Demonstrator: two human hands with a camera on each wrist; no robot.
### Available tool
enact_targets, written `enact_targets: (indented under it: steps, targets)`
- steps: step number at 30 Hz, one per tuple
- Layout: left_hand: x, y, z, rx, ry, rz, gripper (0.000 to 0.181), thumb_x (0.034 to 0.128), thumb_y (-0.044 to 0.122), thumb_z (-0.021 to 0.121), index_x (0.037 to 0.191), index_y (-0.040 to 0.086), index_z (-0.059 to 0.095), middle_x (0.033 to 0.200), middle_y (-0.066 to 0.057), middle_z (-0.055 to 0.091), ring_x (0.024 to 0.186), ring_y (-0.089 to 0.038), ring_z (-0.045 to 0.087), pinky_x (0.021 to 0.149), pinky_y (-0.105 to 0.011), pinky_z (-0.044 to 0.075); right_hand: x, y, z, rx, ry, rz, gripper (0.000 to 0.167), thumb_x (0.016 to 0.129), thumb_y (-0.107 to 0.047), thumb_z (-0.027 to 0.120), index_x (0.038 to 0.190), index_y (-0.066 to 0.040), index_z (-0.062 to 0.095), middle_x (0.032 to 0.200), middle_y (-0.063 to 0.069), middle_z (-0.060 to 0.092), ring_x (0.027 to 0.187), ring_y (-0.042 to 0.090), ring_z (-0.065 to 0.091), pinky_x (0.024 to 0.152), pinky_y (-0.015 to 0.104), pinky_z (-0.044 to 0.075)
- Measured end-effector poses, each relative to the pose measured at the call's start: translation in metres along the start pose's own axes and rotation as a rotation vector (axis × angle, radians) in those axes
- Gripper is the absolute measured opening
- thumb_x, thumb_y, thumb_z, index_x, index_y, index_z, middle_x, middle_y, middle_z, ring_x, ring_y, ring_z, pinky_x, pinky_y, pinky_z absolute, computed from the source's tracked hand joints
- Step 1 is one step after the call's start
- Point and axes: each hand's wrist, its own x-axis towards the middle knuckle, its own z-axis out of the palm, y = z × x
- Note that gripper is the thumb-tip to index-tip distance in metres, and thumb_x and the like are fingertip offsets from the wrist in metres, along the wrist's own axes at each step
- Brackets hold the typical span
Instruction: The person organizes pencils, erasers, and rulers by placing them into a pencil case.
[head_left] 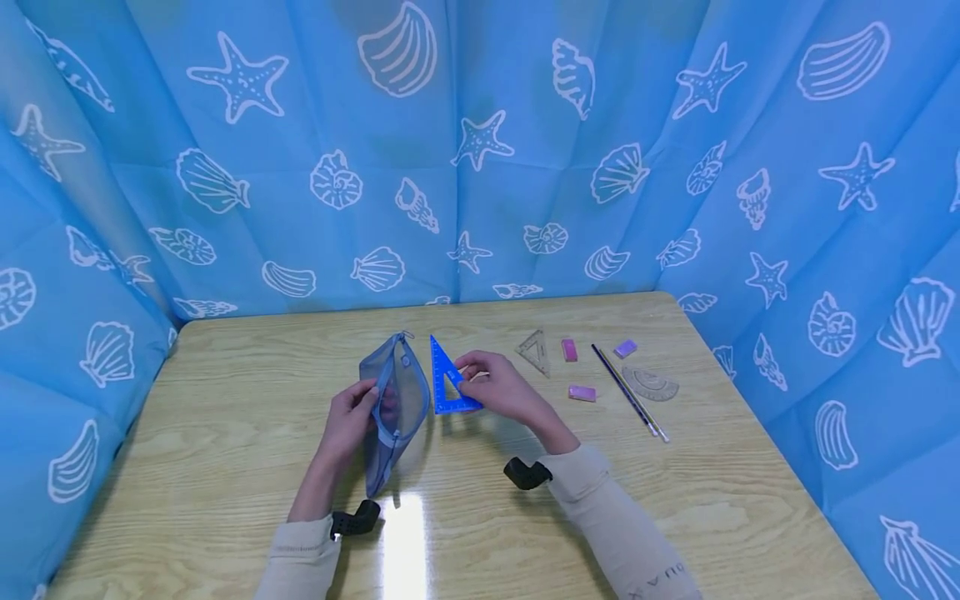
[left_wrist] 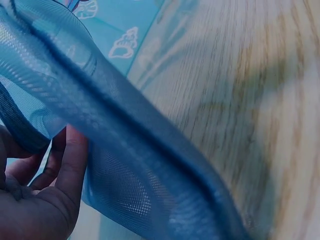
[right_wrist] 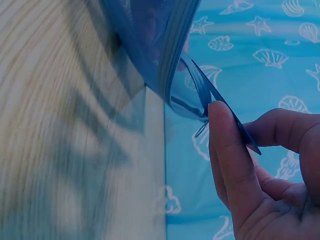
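A blue mesh zip pouch (head_left: 408, 392) stands with its mouth spread apart above the table. My left hand (head_left: 352, 415) grips its left edge, thumb outside and some fingers seen through the mesh. In the left wrist view the pouch (left_wrist: 135, 135) hides part of that hand (left_wrist: 45, 185). My right hand (head_left: 498, 385) pinches a blue set square (head_left: 441, 375) between thumb and fingers, just right of the pouch's mouth. Seen from the right wrist, the set square (right_wrist: 227, 112) is edge-on, near the zip, with the right hand (right_wrist: 260, 165) holding its lower end.
On the right lie a clear set square (head_left: 534, 353), a pink eraser (head_left: 570, 350), two purple erasers (head_left: 626, 348) (head_left: 582, 393), two pencils (head_left: 628, 392) and a clear protractor (head_left: 651, 385). A blue shell-print curtain (head_left: 517, 200) borders the wooden table (head_left: 240, 433).
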Motion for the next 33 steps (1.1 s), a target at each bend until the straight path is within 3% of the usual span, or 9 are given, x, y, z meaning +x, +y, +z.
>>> enact_targets:
  steps: [3,5,23,33]
  targets:
    - [0.000,-0.001,-0.001,0.002,0.001,0.012,0.032,0.1101,0.008,0.039,0.128,-0.011,0.057,0.113,-0.024,0.065,0.090,-0.015,0.068,0.081,-0.026,0.059,0.003,-0.005,0.004,0.017,-0.013,0.004,0.031,0.097,-0.004,0.058,0.128,0.002,0.059,0.100,0.012,0.058,0.072,0.015,0.063,0.076,0.053,0.061]
    - [0.000,-0.001,-0.001,0.014,0.000,0.016,0.033,0.1104,0.009,0.038,0.128,-0.011,0.057,0.115,-0.024,0.065,0.091,-0.015,0.069,0.081,-0.026,0.059,0.005,-0.008,0.006,0.022,-0.014,0.009,0.032,0.096,-0.003,0.058,0.127,0.003,0.059,0.098,0.012,0.057,0.071,0.016,0.063,0.077,0.055,0.061]
    - [0.002,0.000,0.002,0.041,0.003,0.017,0.031,0.1098,0.009,0.040,0.128,-0.009,0.059,0.121,-0.029,0.063,0.091,-0.017,0.069,0.079,-0.028,0.061,0.023,-0.017,0.016,0.012,-0.044,0.043,0.033,0.095,0.001,0.056,0.127,0.007,0.058,0.092,0.012,0.057,0.066,0.016,0.065,0.076,0.054,0.061]
    - [-0.002,0.003,0.002,0.069,0.021,0.049,0.031,0.1093,0.008,0.041,0.127,-0.011,0.059,0.119,-0.033,0.064,0.094,-0.028,0.072,0.079,-0.031,0.062,0.024,-0.028,0.025,-0.034,-0.049,0.081,0.031,0.095,0.000,0.058,0.125,0.007,0.059,0.092,0.011,0.058,0.066,0.017,0.064,0.074,0.051,0.062]
